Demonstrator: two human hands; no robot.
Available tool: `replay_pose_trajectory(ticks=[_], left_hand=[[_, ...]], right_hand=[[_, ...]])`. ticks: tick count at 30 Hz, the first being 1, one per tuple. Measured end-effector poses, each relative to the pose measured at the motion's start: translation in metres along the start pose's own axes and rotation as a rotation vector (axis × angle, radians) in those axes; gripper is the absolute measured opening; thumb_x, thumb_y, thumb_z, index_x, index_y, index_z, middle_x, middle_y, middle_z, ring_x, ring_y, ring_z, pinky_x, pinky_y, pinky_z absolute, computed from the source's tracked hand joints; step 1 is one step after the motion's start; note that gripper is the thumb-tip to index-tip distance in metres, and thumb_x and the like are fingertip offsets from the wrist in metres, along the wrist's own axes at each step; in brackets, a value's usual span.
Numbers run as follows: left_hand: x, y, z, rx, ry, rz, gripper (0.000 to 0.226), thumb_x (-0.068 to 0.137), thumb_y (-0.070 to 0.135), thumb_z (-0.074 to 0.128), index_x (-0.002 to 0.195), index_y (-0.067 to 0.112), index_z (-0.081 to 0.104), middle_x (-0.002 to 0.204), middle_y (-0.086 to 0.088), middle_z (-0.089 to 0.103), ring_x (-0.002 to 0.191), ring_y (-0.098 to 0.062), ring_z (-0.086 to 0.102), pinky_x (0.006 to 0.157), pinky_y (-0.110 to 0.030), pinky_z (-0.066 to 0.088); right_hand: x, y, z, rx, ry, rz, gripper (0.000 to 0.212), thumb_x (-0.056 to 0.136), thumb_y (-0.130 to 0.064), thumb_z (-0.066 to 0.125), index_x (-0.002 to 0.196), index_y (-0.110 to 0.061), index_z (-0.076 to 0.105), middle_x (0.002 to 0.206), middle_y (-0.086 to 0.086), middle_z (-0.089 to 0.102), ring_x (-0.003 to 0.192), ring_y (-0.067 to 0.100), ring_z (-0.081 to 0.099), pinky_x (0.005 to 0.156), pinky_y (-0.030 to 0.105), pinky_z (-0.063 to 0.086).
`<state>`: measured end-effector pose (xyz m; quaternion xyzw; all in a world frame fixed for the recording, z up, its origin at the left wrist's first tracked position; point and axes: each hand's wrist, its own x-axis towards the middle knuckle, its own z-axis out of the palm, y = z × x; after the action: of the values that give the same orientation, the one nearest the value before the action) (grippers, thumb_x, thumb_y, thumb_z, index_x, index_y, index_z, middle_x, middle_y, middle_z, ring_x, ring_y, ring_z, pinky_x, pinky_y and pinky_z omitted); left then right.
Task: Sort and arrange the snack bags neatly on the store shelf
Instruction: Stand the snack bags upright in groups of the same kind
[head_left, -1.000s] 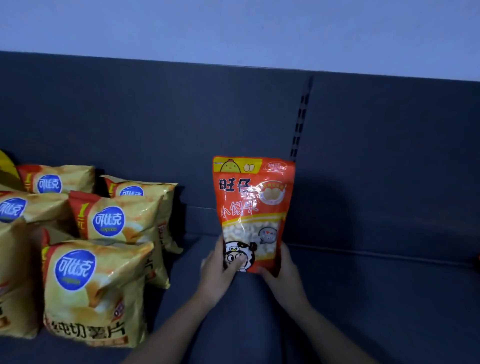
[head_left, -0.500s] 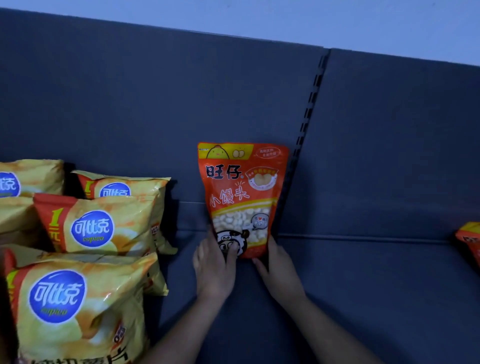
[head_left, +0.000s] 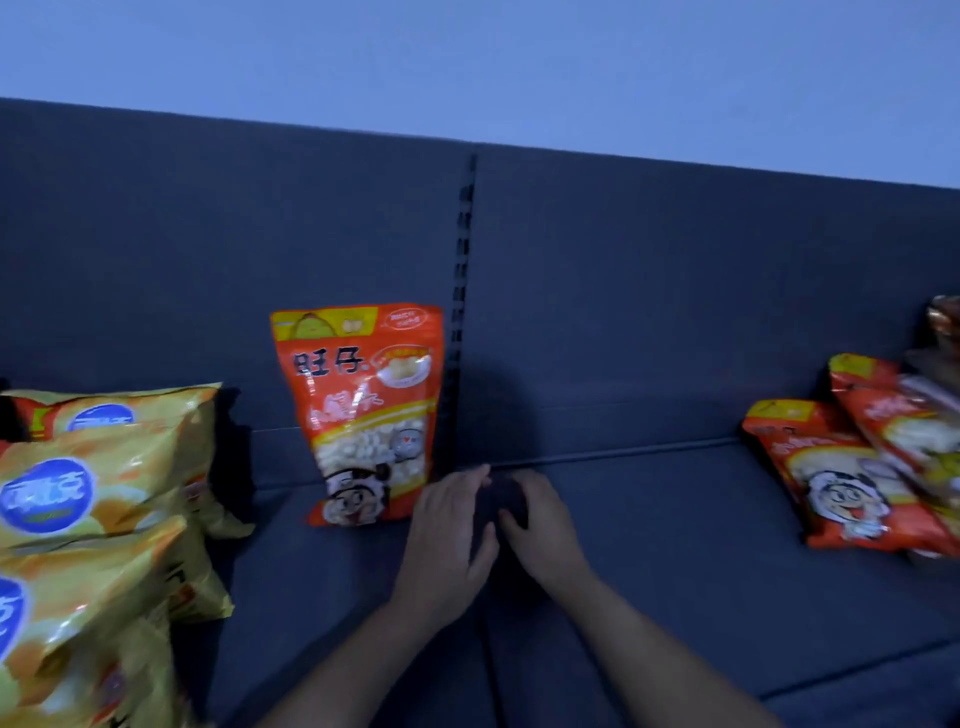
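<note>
An orange snack bag (head_left: 363, 410) with a cartoon face stands upright on the dark shelf (head_left: 649, 571), leaning against the back panel just left of the slotted upright. My left hand (head_left: 447, 530) hovers just right of the bag's bottom corner, fingers relaxed and holding nothing. Close beside it, my right hand (head_left: 540, 525) is over the shelf with fingers loosely bent, also empty. Several yellow chip bags (head_left: 104, 483) with blue round logos are stacked at the left. More orange bags (head_left: 841, 478) lie slanted at the right.
A slotted metal upright (head_left: 460, 312) divides the dark back panel. A brownish packet (head_left: 943, 322) shows at the far right edge. Bare shelf surface stretches between the standing bag and the right-hand pile.
Both hands have let go of the orange bag and shifted right; the bag stays standing alone. The view has swung right, bringing the right-hand orange bags into sight.
</note>
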<state>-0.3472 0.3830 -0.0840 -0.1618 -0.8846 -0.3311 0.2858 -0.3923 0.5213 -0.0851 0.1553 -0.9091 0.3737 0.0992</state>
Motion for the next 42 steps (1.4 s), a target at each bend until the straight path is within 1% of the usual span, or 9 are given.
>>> replay_pose_trajectory(ticks=[8, 12, 19, 22, 25, 31, 34, 37, 42], left_hand=[[0.045, 0.101, 0.124, -0.105, -0.375, 0.023, 0.047, 0.096, 0.034, 0.043, 0.141, 0.022, 0.033, 0.13, 0.012, 0.043, 0.125, -0.007, 0.034, 0.107, -0.017, 0.013], [0.068, 0.156, 0.188, -0.239, -0.488, -0.089, 0.044, 0.097, 0.032, 0.046, 0.139, 0.024, 0.035, 0.13, 0.012, 0.045, 0.125, -0.009, 0.036, 0.104, -0.02, 0.021], [0.119, 0.22, 0.292, -0.458, -0.736, -0.495, 0.089, 0.081, 0.048, 0.067, 0.149, 0.018, 0.018, 0.146, 0.003, 0.037, 0.136, -0.017, 0.032, 0.111, -0.033, 0.028], [0.134, 0.233, 0.308, -0.617, -0.712, -0.538, 0.068, 0.058, 0.048, 0.078, 0.116, 0.036, 0.045, 0.121, 0.013, 0.055, 0.121, -0.013, 0.05, 0.103, -0.033, 0.041], [0.142, 0.225, 0.313, -0.79, -0.655, -0.625, 0.067, 0.042, 0.038, 0.084, 0.103, 0.029, 0.058, 0.111, 0.004, 0.067, 0.108, -0.017, 0.062, 0.093, -0.042, 0.052], [0.149, 0.2, 0.272, -0.748, -0.773, -0.762, 0.042, 0.066, -0.011, 0.075, 0.1, 0.007, 0.061, 0.094, -0.008, 0.07, 0.081, -0.015, 0.066, 0.078, -0.032, 0.055], [0.137, 0.179, 0.241, -0.725, -0.707, -0.813, 0.07, 0.055, -0.002, 0.081, 0.114, 0.014, 0.048, 0.111, -0.01, 0.062, 0.098, -0.018, 0.062, 0.077, -0.028, 0.055], [0.116, 0.158, 0.201, -0.719, -0.604, -0.828, 0.092, 0.043, 0.009, 0.081, 0.123, 0.021, 0.037, 0.119, -0.008, 0.054, 0.107, -0.019, 0.056, 0.077, -0.024, 0.054], [0.075, 0.127, 0.123, -0.78, -0.487, -0.769, 0.083, 0.061, -0.002, 0.083, 0.121, 0.026, 0.033, 0.115, 0.003, 0.055, 0.101, -0.01, 0.058, 0.073, -0.017, 0.052]], right_hand=[[-0.05, 0.148, -0.19, -0.25, 0.272, 0.326, 0.039, 0.08, -0.014, 0.054, 0.117, -0.003, 0.057, 0.118, 0.013, 0.056, 0.113, 0.031, 0.052, 0.097, 0.041, 0.041], [-0.072, 0.215, -0.258, -0.249, 0.424, 0.584, 0.04, 0.079, -0.004, 0.065, 0.117, 0.002, 0.055, 0.116, 0.021, 0.056, 0.111, 0.039, 0.051, 0.093, 0.048, 0.043], [-0.06, 0.271, -0.294, -0.326, 0.326, 0.674, 0.066, 0.079, -0.038, 0.069, 0.132, -0.007, 0.045, 0.128, 0.01, 0.051, 0.12, 0.03, 0.044, 0.098, 0.041, 0.037], [-0.05, 0.279, -0.293, -0.215, 0.283, 0.66, 0.076, 0.071, -0.05, 0.07, 0.131, -0.011, 0.045, 0.121, 0.005, 0.054, 0.116, 0.026, 0.048, 0.094, 0.042, 0.041], [-0.043, 0.282, -0.291, 0.037, 0.222, 0.649, 0.083, 0.061, -0.053, 0.073, 0.128, -0.013, 0.045, 0.114, 0.001, 0.06, 0.109, 0.023, 0.057, 0.091, 0.038, 0.047], [-0.04, 0.248, -0.274, 0.569, -0.012, 0.655, 0.041, 0.074, -0.021, 0.079, 0.11, -0.018, 0.062, 0.098, 0.001, 0.072, 0.089, 0.015, 0.067, 0.063, 0.023, 0.053], [-0.036, 0.222, -0.262, 0.65, -0.157, 0.609, 0.032, 0.075, -0.015, 0.078, 0.105, -0.017, 0.065, 0.093, 0.002, 0.073, 0.089, 0.018, 0.068, 0.066, 0.032, 0.054], [-0.037, 0.195, -0.237, 0.702, -0.22, 0.556, 0.049, 0.072, -0.009, 0.08, 0.114, -0.019, 0.056, 0.103, 0.002, 0.071, 0.095, 0.015, 0.066, 0.071, 0.021, 0.054], [-0.047, 0.141, -0.188, 0.785, -0.28, 0.471, 0.073, 0.059, -0.018, 0.083, 0.123, -0.02, 0.048, 0.111, -0.002, 0.069, 0.1, 0.011, 0.066, 0.075, 0.018, 0.052]])
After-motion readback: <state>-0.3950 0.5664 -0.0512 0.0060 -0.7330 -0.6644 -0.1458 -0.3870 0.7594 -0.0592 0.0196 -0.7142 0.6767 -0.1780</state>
